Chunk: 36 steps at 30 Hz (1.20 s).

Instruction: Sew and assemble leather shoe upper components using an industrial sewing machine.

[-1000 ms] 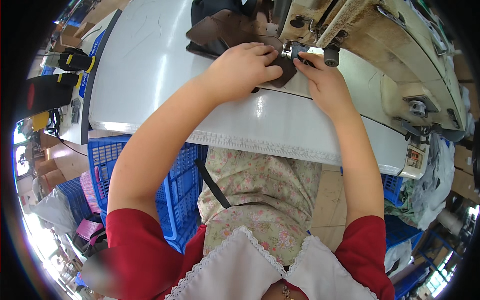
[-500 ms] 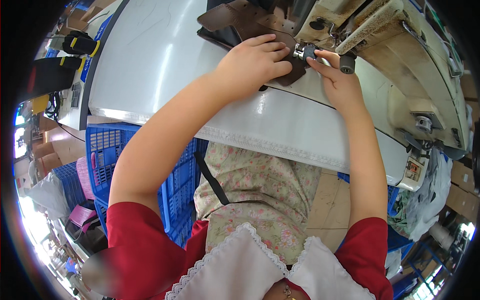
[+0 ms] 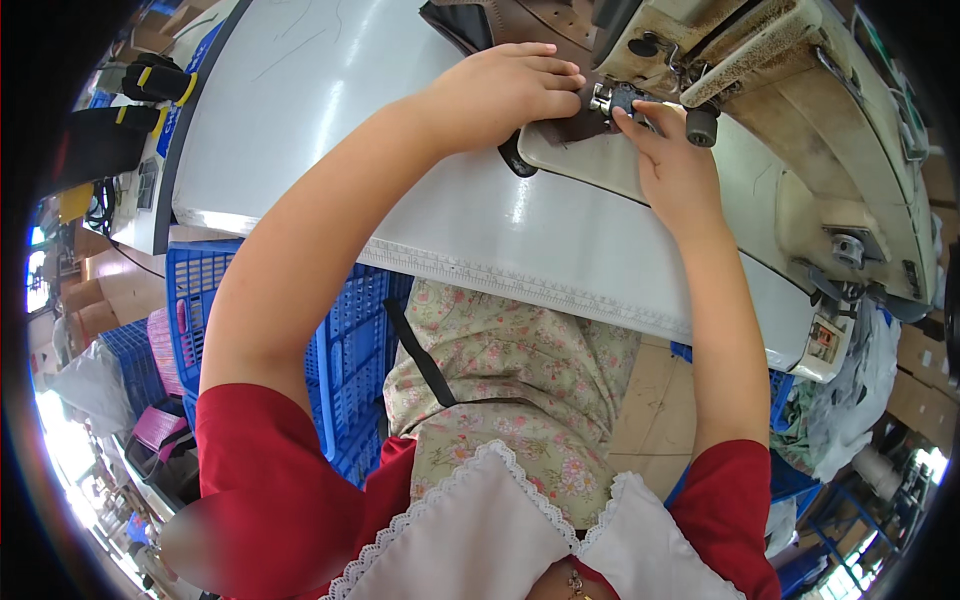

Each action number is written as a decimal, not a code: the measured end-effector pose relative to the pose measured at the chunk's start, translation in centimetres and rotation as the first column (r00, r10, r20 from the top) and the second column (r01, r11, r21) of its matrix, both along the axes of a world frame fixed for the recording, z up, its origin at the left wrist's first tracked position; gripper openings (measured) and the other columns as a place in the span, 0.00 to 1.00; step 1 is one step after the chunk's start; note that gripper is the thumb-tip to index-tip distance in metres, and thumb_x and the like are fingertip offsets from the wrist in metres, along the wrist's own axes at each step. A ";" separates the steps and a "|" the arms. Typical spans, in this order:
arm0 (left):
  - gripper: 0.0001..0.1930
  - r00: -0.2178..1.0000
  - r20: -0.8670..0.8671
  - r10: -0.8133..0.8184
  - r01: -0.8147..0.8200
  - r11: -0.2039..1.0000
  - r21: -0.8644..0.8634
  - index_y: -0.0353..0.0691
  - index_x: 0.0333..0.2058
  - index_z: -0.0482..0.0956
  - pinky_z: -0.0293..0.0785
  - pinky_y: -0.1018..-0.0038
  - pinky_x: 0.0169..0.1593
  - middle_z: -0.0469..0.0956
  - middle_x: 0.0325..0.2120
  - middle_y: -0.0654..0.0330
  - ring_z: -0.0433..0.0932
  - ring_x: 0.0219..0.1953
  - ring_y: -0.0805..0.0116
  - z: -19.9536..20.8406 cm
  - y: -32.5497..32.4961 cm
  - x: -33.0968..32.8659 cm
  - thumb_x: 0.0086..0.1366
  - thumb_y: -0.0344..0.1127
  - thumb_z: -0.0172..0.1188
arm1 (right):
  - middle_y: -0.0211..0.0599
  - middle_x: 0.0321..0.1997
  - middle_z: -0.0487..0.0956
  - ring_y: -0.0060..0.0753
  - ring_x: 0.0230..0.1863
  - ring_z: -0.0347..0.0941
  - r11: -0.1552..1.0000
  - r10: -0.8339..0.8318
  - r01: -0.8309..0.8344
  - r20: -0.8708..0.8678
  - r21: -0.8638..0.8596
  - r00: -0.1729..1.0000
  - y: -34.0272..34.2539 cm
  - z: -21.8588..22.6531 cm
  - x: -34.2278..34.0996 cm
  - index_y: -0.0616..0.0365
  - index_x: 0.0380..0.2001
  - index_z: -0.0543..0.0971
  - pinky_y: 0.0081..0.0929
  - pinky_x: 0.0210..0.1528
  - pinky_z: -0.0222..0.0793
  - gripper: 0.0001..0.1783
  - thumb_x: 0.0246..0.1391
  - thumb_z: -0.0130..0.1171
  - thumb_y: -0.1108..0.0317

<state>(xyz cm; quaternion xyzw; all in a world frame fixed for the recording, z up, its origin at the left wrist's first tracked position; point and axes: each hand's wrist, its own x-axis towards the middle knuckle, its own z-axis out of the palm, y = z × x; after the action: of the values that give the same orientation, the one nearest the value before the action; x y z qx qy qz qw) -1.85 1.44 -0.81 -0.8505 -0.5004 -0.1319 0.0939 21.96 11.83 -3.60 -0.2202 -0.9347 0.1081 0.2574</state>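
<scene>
My left hand (image 3: 510,95) lies with outstretched fingers on a brown leather piece (image 3: 560,30) that has small punched holes. The leather's near edge runs under the metal presser foot (image 3: 602,98) of a sewing machine (image 3: 800,90). At the leather's far left, a black part (image 3: 462,25) folds up. My right hand (image 3: 675,160) is just right of the presser foot, thumb and forefinger closed in at a small dark block (image 3: 626,98). Whether they grip the block or something behind it is hidden. A dark rounded shape (image 3: 517,156) shows below my left wrist.
The white sewing table (image 3: 420,220) has a ruler strip (image 3: 480,280) along its near edge. Below it on the left stands a blue plastic basket (image 3: 350,340). Black and yellow items (image 3: 160,85) lie beyond the table's left end. A plastic bag (image 3: 855,390) hangs at the right.
The brown leather has shifted away and turned, with less of its near corner showing. My left hand has moved slightly away with it. My right hand stays by the presser foot.
</scene>
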 end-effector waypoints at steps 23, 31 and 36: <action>0.19 0.973 0.226 0.037 -0.047 0.998 0.036 0.44 0.36 0.83 0.62 0.60 0.66 0.79 0.51 0.58 0.70 0.61 0.60 -1.9 0.2 1.2 0.44 0.18 0.58 | 0.32 0.52 0.78 0.44 0.46 0.77 0.999 0.033 -0.033 -0.040 0.003 0.999 -0.3 -0.2 -0.5 0.50 0.47 0.82 0.38 0.46 0.74 0.22 0.49 0.54 0.80; 0.18 0.967 0.254 -0.003 -0.009 0.999 0.048 0.41 0.34 0.83 0.64 0.61 0.63 0.79 0.50 0.57 0.71 0.58 0.56 -2.3 0.7 0.8 0.42 0.17 0.58 | 0.29 0.53 0.78 0.43 0.44 0.77 1.000 -0.006 0.006 -0.024 -0.027 1.000 -0.4 -0.4 -0.5 0.49 0.48 0.81 0.37 0.45 0.75 0.22 0.49 0.53 0.80; 0.17 0.968 0.251 -0.004 -0.016 0.997 0.078 0.42 0.34 0.83 0.65 0.61 0.63 0.79 0.50 0.58 0.72 0.57 0.56 -2.2 0.9 0.7 0.43 0.18 0.59 | 0.29 0.53 0.78 0.43 0.44 0.77 1.000 -0.010 0.010 -0.021 -0.002 1.000 -0.4 -0.4 -0.5 0.48 0.49 0.80 0.38 0.45 0.75 0.23 0.49 0.54 0.80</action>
<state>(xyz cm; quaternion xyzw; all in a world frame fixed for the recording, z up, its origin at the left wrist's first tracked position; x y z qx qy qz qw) -1.20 2.39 -3.04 -0.8212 -0.5051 -0.2578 0.0637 21.47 11.47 -4.02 -0.2239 -0.9306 0.1100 0.2678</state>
